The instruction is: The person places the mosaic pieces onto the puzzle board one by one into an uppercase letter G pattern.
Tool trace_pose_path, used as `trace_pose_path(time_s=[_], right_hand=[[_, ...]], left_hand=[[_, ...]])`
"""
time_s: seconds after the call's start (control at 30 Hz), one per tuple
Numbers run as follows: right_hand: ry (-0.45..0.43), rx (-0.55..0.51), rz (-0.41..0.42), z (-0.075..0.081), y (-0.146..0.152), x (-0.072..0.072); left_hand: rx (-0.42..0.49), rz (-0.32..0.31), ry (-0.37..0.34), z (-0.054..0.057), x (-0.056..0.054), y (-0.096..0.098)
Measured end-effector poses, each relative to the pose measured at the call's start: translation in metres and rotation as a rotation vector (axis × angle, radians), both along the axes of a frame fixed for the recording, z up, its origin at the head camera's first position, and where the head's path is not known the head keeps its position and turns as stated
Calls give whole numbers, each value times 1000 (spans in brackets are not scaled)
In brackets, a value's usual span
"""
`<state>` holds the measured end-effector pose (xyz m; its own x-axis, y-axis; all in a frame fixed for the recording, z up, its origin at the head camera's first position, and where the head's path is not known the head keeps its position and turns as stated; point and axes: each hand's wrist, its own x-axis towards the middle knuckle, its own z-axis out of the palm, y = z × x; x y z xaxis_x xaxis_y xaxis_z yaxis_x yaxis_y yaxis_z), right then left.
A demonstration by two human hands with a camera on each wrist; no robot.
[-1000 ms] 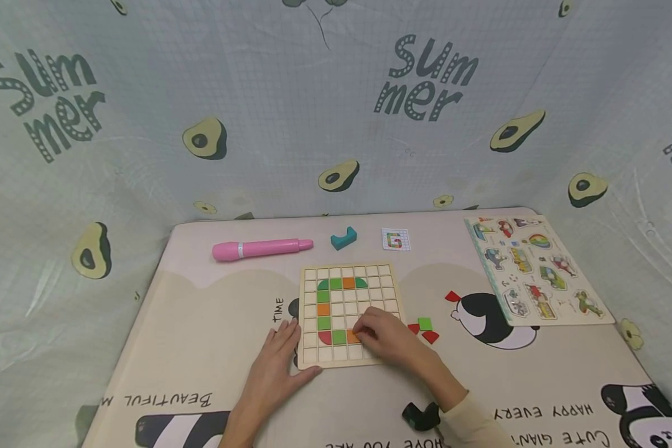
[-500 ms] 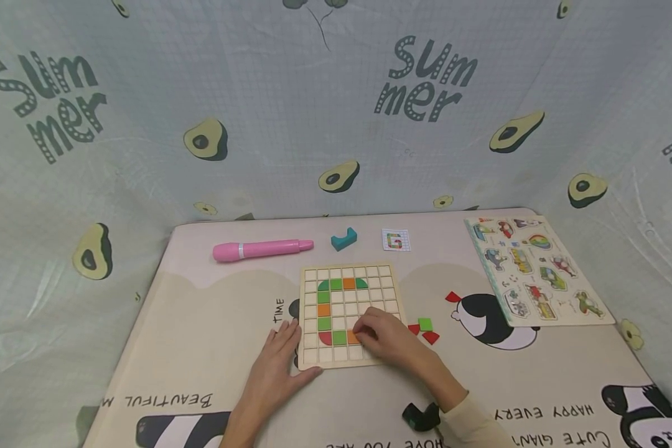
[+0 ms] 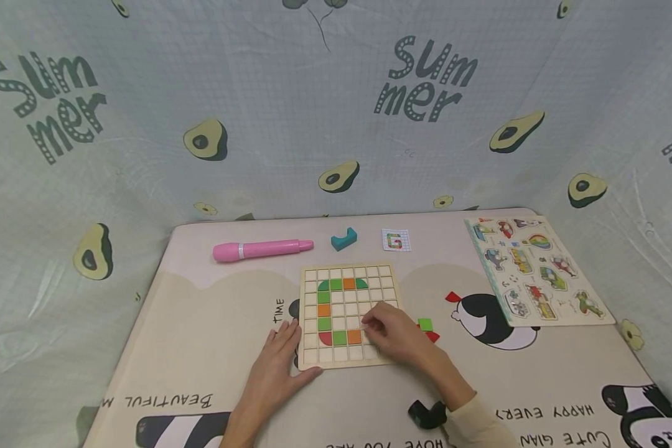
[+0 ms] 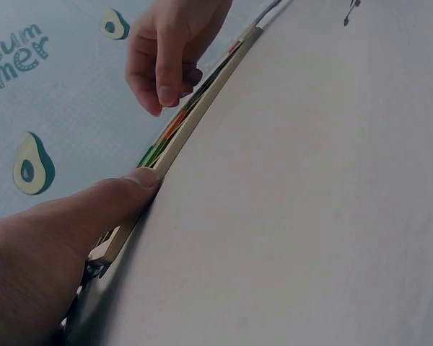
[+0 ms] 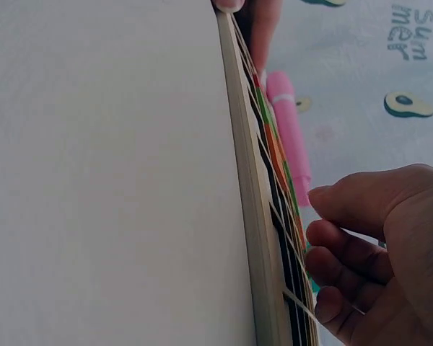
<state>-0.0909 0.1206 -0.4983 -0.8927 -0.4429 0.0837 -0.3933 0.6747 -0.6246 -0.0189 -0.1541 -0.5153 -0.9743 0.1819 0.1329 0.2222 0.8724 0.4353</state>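
The wooden grid board (image 3: 392, 286) lies mid-table in the head view. Its cells hold green tiles (image 3: 324, 323), orange tiles (image 3: 354, 336) and a red rounded tile (image 3: 326, 338), laid out as an open C-like line. My left hand (image 3: 274, 367) rests against the board's near-left corner, fingers fairly straight along the left side and thumb on the front edge. Over the board's right part hovers my right hand (image 3: 394, 334), with loosely bent fingers. The right wrist view shows no tile between its thumb and fingertips. A green square tile (image 3: 425, 324) and red tiles (image 3: 432, 336) lie just beyond it, partly covered.
Behind the board are a pink pen-like tube (image 3: 263, 249), a teal notched block (image 3: 344, 239) and a small pattern card (image 3: 396, 240). A picture puzzle board (image 3: 540, 270) lies at the right. A dark object (image 3: 427, 415) sits by the right forearm.
My right hand has let go of the orange tile in the bottom row and shifted slightly right, uncovering it. The left hand stays in place.
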Motion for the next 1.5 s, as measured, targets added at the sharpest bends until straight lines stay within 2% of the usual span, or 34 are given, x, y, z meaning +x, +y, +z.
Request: trace_pose_path(time_s=[0.23, 0.5, 0.8, 1.03, 1.5], right_hand=[[-8, -12, -49, 2, 13, -2], [-66, 21, -115, 4, 34, -3], [-57, 26, -148, 2, 59, -2], [-20, 65, -149, 0, 73, 0], [-32, 139, -80, -1, 88, 1]], left_hand=[[3, -3, 5, 0, 0, 0], [9, -2, 5, 0, 0, 1], [8, 4, -3, -1, 0, 1], [3, 4, -3, -2, 0, 1], [-2, 4, -1, -3, 0, 0]])
